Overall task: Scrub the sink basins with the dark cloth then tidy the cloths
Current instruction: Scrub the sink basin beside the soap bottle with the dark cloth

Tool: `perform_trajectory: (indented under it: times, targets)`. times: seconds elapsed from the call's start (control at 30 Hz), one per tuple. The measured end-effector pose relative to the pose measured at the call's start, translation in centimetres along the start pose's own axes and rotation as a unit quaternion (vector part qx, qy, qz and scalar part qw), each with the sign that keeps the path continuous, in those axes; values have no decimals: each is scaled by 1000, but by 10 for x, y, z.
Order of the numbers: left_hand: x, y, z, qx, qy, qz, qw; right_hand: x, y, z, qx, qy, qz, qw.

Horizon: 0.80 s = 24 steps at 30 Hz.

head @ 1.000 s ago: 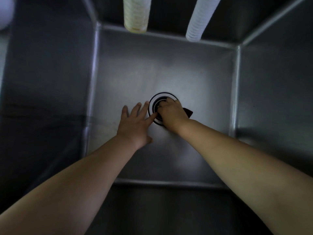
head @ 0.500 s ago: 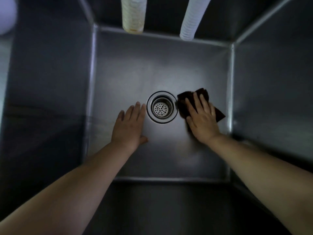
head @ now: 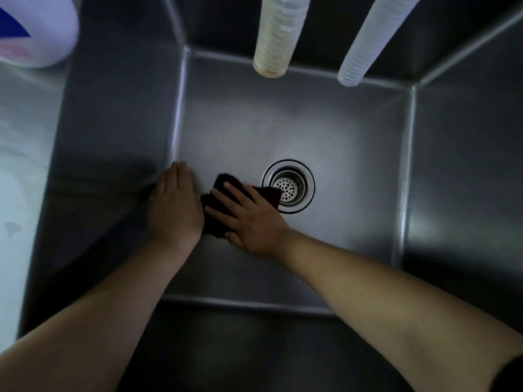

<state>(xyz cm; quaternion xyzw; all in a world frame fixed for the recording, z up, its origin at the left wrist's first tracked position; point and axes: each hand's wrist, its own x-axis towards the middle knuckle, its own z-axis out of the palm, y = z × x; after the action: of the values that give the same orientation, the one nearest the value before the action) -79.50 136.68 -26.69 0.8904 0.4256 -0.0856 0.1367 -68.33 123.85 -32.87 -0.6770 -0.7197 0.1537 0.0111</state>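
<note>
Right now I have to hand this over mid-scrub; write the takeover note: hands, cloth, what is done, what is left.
Right hand: fingers flat, pressing the dark cloth onto the basin floor, no grip around it.
Left hand: flat on the floor beside the cloth, at the left wall, holding nothing.
Cloth: just left of the drain strainer, one corner reaching its rim.
Done: cannot tell from this view how much has been scrubbed.
Left: finish scrubbing the basins, then tidy the cloths; no other cloth in view.

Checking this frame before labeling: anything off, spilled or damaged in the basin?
Nothing spilled or damaged that I can see. One oddity: the left hose is yellowed and stained at its end, while the hose beside it is white. The right hand presses the dark cloth flat beside the drain strainer, which sits seated.
</note>
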Motion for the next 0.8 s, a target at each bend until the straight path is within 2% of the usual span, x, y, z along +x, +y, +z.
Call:
perform_trajectory:
  times: [0.17,0.33,0.5,0.63,0.8]
  targets:
    - [-7,0,0,16,23,14,1000,53,50,-22,-32,15,77,996]
    - [-12,7,6,73,-81,53,993,65,117,-48,-35,19,200,979]
    - [-12,24,4,130,-153,97,975,10,166,-55,-36,19,280,959]
    - [-10,36,4,178,-203,79,960,-52,169,-48,-29,23,357,933]
    - [-5,48,0,235,-227,69,942,-108,120,-27,-12,14,416,909]
